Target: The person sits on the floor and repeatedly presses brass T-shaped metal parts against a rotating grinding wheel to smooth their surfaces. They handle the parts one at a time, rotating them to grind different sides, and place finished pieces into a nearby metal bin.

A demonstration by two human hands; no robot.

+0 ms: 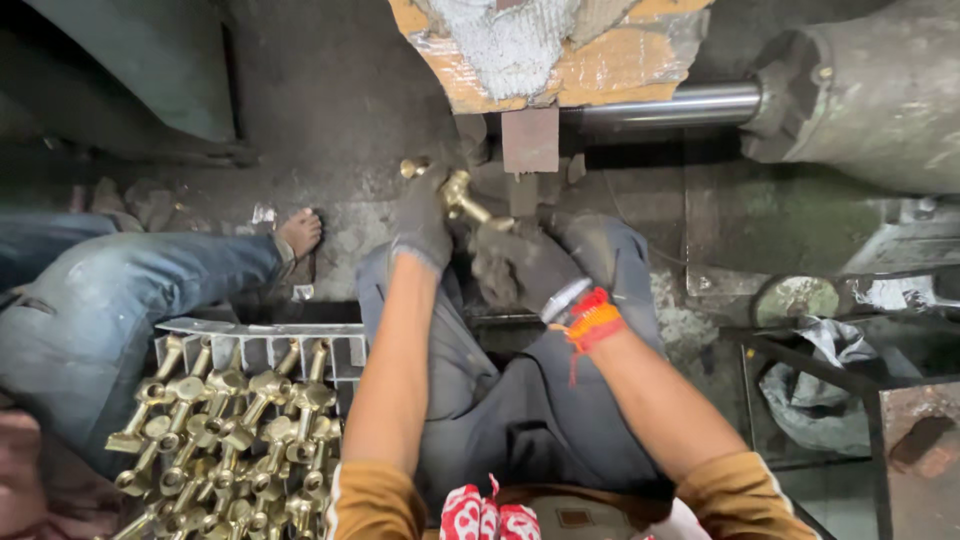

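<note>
Brass fitting (462,197) gripped by two gloved hands, left hand (422,222), right hand (525,262)

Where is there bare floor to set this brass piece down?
Bare floor lies between the other person's foot and the wrapped block. Crowded: the tray is packed with brass castings. Left hand and right hand both hold the brass piece.

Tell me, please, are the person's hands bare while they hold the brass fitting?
No, both the left hand and the right hand wear dark grey gloves while gripping the brass fitting.
</note>
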